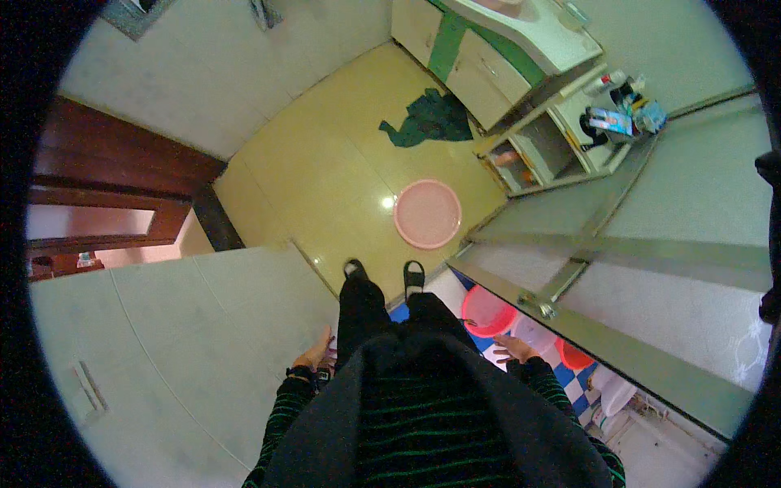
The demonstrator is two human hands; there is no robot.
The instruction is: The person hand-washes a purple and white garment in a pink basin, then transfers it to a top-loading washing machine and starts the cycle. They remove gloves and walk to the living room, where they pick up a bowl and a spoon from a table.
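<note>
My left hand [317,351] hangs beside my left leg, close to the pale wall, with a dark band at the wrist; its fingers are partly hidden. On the other side my right hand [514,349] is beside my right thigh, fingers apart and holding nothing, above a blue-and-white checked floor with plastic basins. A round pink plastic basin [428,214] lies on the yellow tiled floor in front of my feet. Farther ahead, a crumpled dark green cloth [434,117] lies against the vanity cabinet.
The white and green vanity cabinet [488,73] and an open shelf unit [546,152] with bottles on top stand ahead right. A glass door frame [610,323] runs along my right. Bright pink [488,311] and red [573,355] basins stand behind it. A brown wooden door [116,146] is at left.
</note>
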